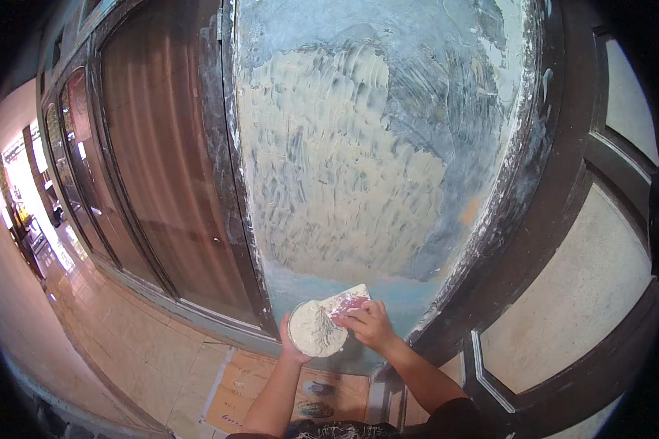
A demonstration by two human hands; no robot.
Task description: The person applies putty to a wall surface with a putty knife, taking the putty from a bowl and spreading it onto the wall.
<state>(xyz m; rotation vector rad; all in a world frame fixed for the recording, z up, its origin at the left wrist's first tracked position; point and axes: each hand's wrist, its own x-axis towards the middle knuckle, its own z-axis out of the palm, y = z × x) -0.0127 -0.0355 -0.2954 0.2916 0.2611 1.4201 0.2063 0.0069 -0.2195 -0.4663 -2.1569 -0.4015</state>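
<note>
My left hand (pixel 293 344) grips a round container (pixel 313 329) full of pale, creamy paste near the bottom centre. My right hand (pixel 372 325) holds a flat scraper (pixel 348 296), pinkish where the fingers grip it and smeared with white paste, at the container's upper right rim. Facing me is a wall panel (pixel 315 161) with a large cream patch of streaky paste over bluish-grey paint, whiter and rougher along its side edges.
Glazed wooden window frames with brown curtains (pixel 154 146) stand left. A dark wooden door with pale panels (pixel 564 278) is at right. Printed cardboard (pixel 234 388) lies on the tiled floor (pixel 154 344). A bright opening (pixel 44 197) shows at far left.
</note>
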